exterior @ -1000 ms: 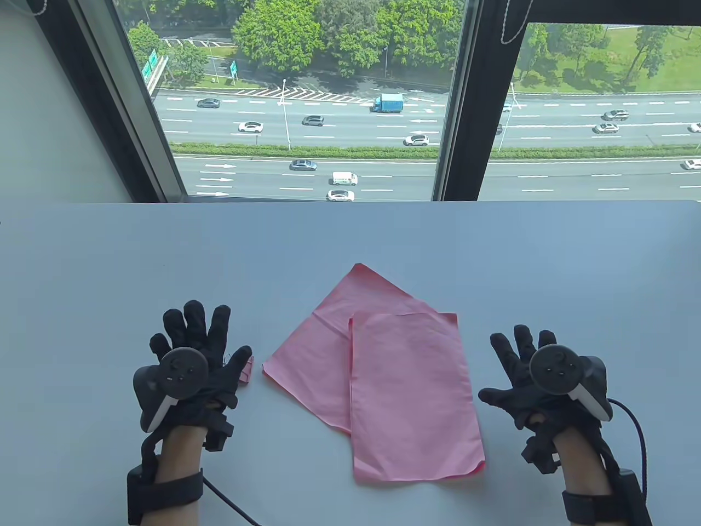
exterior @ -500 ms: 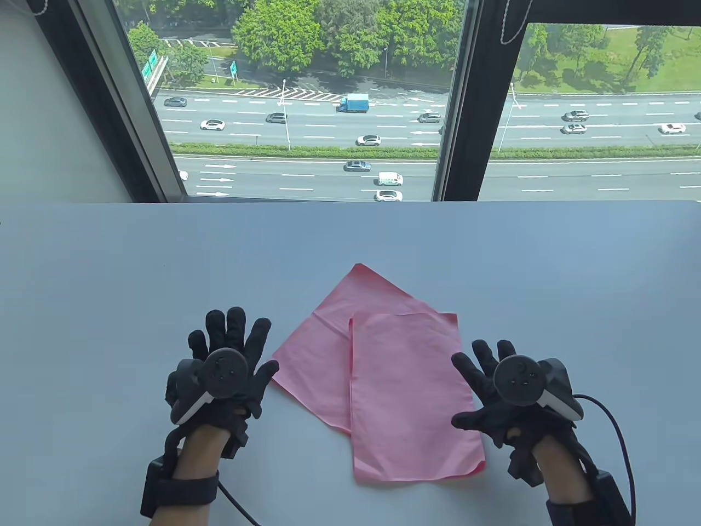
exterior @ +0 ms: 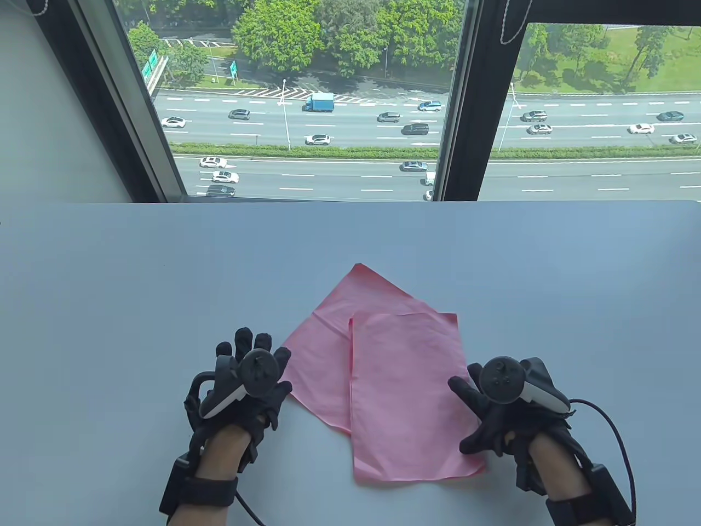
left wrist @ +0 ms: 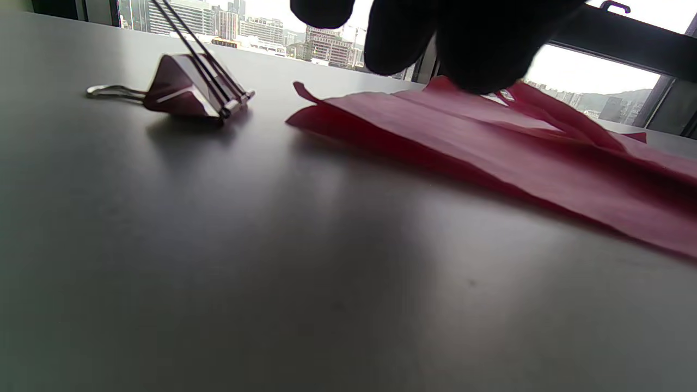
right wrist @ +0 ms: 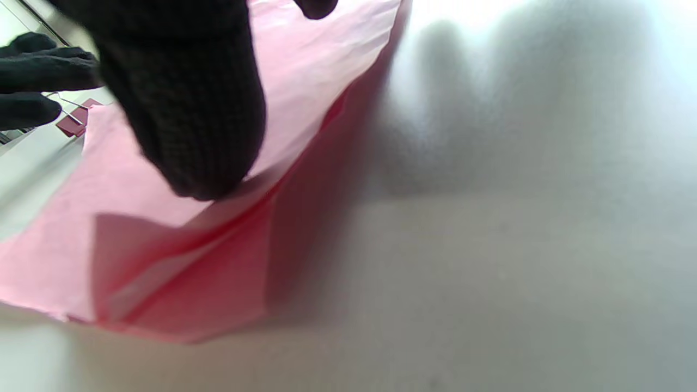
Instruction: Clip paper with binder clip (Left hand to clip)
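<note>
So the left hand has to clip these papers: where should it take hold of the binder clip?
By its two wire handles, likely from above: on the binder clip one lies flat on the table, the other rises. Its wide back faces the pink paper, so turn it first.

The paper [exterior: 405, 383] is pink, the binder clip [left wrist: 185, 90] beside it dark pink with silver handles, the table [exterior: 164, 263] pale grey.

No text, label or number can be read anywhere — the green road signs [exterior: 152, 60] outside are too small.
</note>
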### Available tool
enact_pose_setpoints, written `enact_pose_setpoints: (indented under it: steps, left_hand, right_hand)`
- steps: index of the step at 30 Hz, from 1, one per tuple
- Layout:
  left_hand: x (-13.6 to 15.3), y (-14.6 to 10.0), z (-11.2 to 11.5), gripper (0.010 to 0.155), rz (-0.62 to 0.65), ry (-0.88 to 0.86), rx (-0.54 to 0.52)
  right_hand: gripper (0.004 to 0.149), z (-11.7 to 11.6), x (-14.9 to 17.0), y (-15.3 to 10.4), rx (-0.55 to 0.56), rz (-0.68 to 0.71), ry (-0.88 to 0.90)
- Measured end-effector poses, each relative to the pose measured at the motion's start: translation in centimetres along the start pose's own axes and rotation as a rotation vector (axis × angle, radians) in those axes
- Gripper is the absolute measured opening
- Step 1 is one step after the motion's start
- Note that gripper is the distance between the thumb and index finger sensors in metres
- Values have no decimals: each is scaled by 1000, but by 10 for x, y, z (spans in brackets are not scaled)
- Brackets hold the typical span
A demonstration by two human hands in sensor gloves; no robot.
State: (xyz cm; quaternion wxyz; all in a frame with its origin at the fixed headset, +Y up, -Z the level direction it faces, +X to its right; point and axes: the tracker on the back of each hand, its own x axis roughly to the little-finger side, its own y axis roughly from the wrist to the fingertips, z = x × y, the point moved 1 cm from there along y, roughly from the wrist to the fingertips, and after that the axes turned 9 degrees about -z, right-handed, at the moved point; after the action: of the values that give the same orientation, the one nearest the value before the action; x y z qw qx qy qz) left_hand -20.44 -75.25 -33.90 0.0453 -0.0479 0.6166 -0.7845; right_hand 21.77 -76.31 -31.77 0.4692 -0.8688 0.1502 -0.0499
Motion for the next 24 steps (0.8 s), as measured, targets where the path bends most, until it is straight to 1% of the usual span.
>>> enact_pose_setpoints:
  steps: [2, 5, 7, 10, 13, 17, 19, 21, 23, 24]
  left_hand:
    - [-4, 2, 7, 66, 24, 3, 40]
    - [-9, 4, 13, 64, 46, 19, 84]
    - [-13, 3, 14, 65, 61, 9, 90]
    - [-19, 2, 14, 65, 74, -21, 119]
    - [-26, -3, 13, 64, 97, -8, 153]
    - [-33, -8, 12, 60, 136, -54, 194]
    - [-35, -9, 11, 59, 149, -55, 197]
    - [-37, -10, 7, 55, 192, -68, 189]
    - [-35, -11, 4, 53, 219, -127, 203]
    - [-30, -11, 1, 52, 232, -180, 175]
  right_hand:
    - [105, -1, -1, 1, 5, -12, -10]
    - [104, -7, -2, 5, -34, -39, -28]
    - [104, -11, -2, 8, -36, -48, -52]
    - [102, -11, -3, 10, -12, -35, -29]
    - [100, -11, -6, 13, 14, -28, -18]
    - [99, -11, -8, 15, 16, -28, -12]
    - [99, -10, -9, 16, 20, -33, -11]
    - [98, -10, -10, 16, 28, -30, -13]
    - [94, -10, -10, 16, 31, -26, -11]
    - [94, -7, -8, 15, 39, -11, 3]
